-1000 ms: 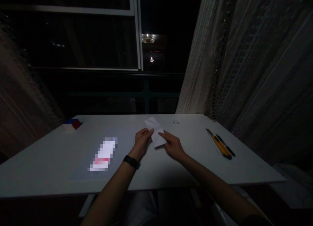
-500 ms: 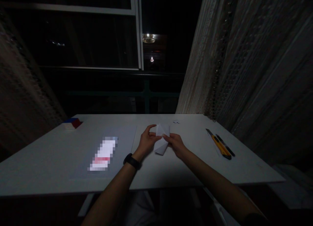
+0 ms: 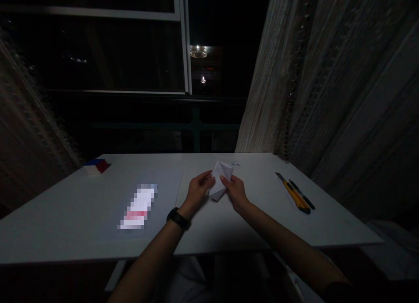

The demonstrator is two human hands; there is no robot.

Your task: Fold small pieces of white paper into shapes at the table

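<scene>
A small piece of folded white paper (image 3: 218, 186) is held up over the middle of the table, tilted, with creased triangular flaps showing. My right hand (image 3: 236, 191) grips its right side, the thumb pressed on the front and the other fingers behind. At the paper's left edge, my left hand (image 3: 197, 190) pinches it between thumb and fingers; some fingertips are hidden behind it. A dark band (image 3: 178, 218) circles my left wrist.
On the white table (image 3: 262, 224), a lit, blurred-out screen (image 3: 139, 206) lies left on a pale sheet. A colored cube (image 3: 96, 166) sits far left. Small scraps (image 3: 235, 163) lie behind my hands. To the right are a yellow utility knife (image 3: 296, 196) and a dark pen (image 3: 303, 194).
The folded paper has turned clockwise and shifted slightly right and up. My right hand has moved a little with it, and the left fingers have shifted along its left edge.
</scene>
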